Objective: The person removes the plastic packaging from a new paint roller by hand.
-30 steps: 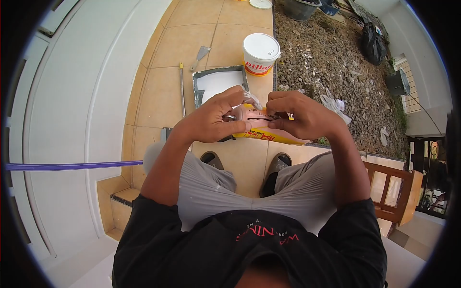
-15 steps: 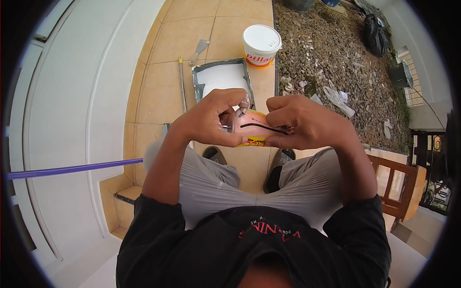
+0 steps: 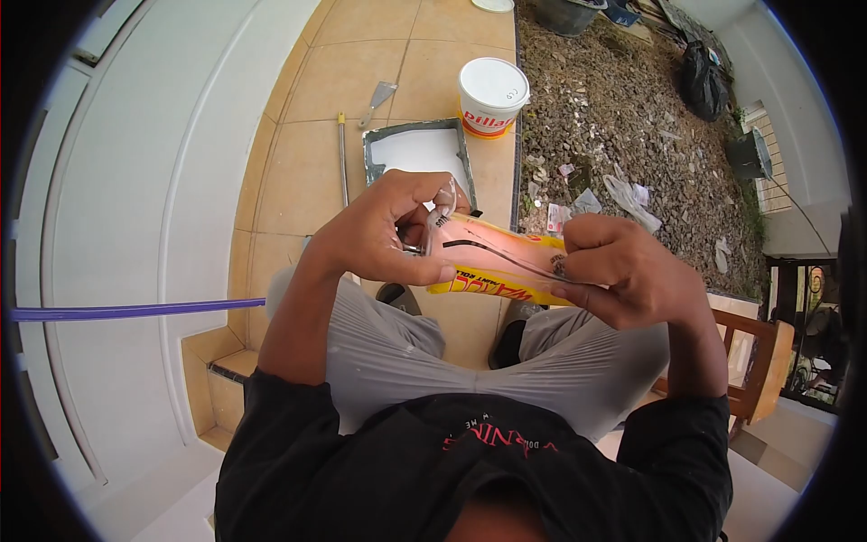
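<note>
Between my hands is a paint roller [image 3: 492,253], a pink sleeve inside a clear and yellow plastic wrapper with printed lettering. My left hand [image 3: 397,226] is closed around its left end, where a bit of dark metal shows by the fingers. White paint marks my left thumb and fingertips. At the other end, my right hand [image 3: 623,266] pinches the wrapper between thumb and curled fingers. Beyond my left hand, a dark paint tray [image 3: 369,154] holding white paint lies on the tiles.
A lidded white paint bucket [image 3: 493,95] stands behind the tray. On the tiles lie a scraper [image 3: 379,98] and a thin pole [image 3: 343,163]. Littered gravel [image 3: 596,117] borders the tiles on the right. A purple pole [image 3: 144,310] juts in from the left, and a wooden chair [image 3: 754,366] is at right.
My right hand has moved right and slightly down, away from my left hand. More of the roller and its yellow wrapper now shows between them. My left hand has barely shifted.
</note>
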